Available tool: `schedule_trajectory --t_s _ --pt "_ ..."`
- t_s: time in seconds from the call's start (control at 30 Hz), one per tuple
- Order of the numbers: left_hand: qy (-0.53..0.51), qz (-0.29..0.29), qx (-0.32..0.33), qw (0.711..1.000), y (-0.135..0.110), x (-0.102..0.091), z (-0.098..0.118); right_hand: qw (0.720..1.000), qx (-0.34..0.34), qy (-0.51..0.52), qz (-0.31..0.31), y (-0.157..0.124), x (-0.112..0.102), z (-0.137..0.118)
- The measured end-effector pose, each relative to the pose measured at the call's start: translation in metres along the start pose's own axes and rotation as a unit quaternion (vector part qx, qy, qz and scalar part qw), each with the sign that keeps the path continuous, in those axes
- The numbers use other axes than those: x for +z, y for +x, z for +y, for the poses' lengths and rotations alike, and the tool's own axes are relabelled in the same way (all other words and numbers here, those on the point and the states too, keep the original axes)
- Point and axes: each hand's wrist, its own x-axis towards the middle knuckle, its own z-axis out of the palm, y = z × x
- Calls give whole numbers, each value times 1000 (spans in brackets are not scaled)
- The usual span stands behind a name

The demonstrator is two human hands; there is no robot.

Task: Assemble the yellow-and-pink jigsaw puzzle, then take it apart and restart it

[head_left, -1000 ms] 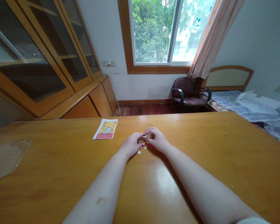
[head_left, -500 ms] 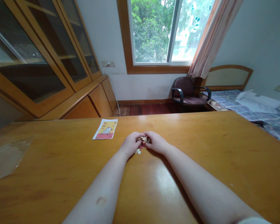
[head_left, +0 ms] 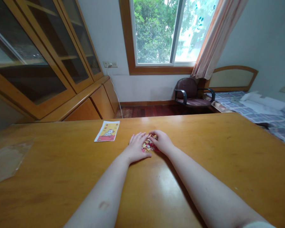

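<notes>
Through the head camera I have the wooden table [head_left: 85, 177] filling the lower part of my view, its far edge running nearly level and its right edge slanting toward me from the far right corner. The small heap of puzzle pieces [head_left: 147, 146], red, yellow and white, lies on the surface about midway along the far edge and a little in from it. The left hand [head_left: 139, 148] lies against the heap's left side, fingers spread and thumb stretched out along the near side. The right hand [head_left: 161, 141] curves over the heap's right side with fingers bent; I can't tell from here whether they pinch a piece.

Toward the far left corner, close to the far edge, I see a picture card [head_left: 108, 131] with a white animal on yellow and red. A clear plastic bag [head_left: 8, 161] lies flat by the left edge.

Beyond the left edge stands a glass-doored cabinet [head_left: 73, 87]. Past the far edge I get a white cable [head_left: 113, 85] hanging from a wall socket [head_left: 110, 64], a window [head_left: 154, 31] onto greenery, a pink curtain [head_left: 212, 38] and a maroon armchair [head_left: 191, 95]. Off the far right corner is a bed [head_left: 234, 78] with a checked cover, white sheets [head_left: 263, 104] lying on it.
</notes>
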Motion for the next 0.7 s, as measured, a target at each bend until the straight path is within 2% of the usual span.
schedule_trajectory --t_s 0.13,0.33,0.47,0.57,0.7 --pt "18 -25 -17 999 1 2 -2 1000 2 7 -2 0 0 0" --pt "-8 22 50 998 5 0 -8 997 -68 23 -21 1 2 0" --pt "3 16 37 999 7 -2 -6 991 -103 74 -33 0 3 -1" --pt "0 22 34 999 7 -3 -4 990 -106 92 -35 0 2 -2" --pt "-57 59 37 996 6 -2 -4 988 -89 122 -36 0 1 -4"
